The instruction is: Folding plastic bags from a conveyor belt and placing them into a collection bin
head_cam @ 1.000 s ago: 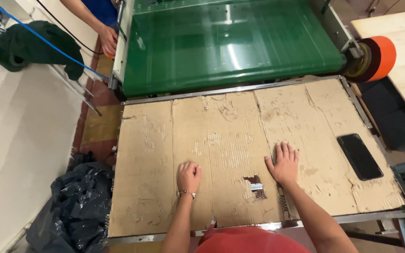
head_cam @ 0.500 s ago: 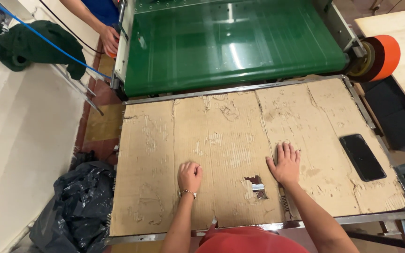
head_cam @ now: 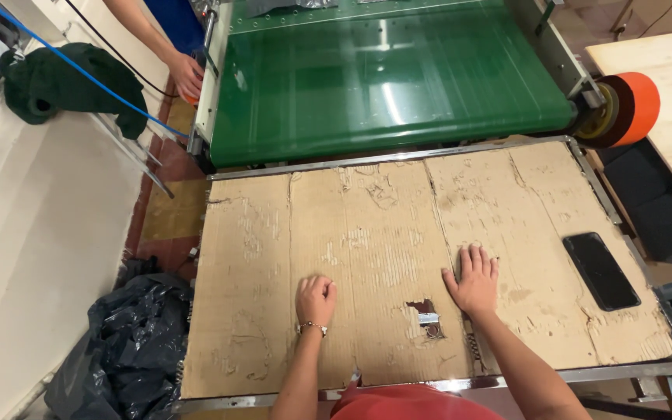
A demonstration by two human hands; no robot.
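Note:
My left hand (head_cam: pixel 315 299) rests as a loose fist on the worn cardboard sheet (head_cam: pixel 367 233) that covers the metal-framed table. A thin bracelet sits on its wrist. My right hand (head_cam: pixel 474 279) lies flat on the same cardboard, fingers spread, just right of a torn hole (head_cam: pixel 425 315) where metal shows through. Neither hand holds anything. A black phone (head_cam: pixel 601 270) lies face up on the cardboard to the right of my right hand.
A green conveyor belt (head_cam: pixel 383 74) runs beyond the table, with an orange roll (head_cam: pixel 631 107) at its right end. Another person's hand (head_cam: pixel 184 75) touches the conveyor's left side. A black plastic bag (head_cam: pixel 126 350) lies on the floor at left. A dark green cloth (head_cam: pixel 48 82) hangs over a frame.
Both hands stay put on the cardboard. The view has drifted slightly, nothing else has moved.

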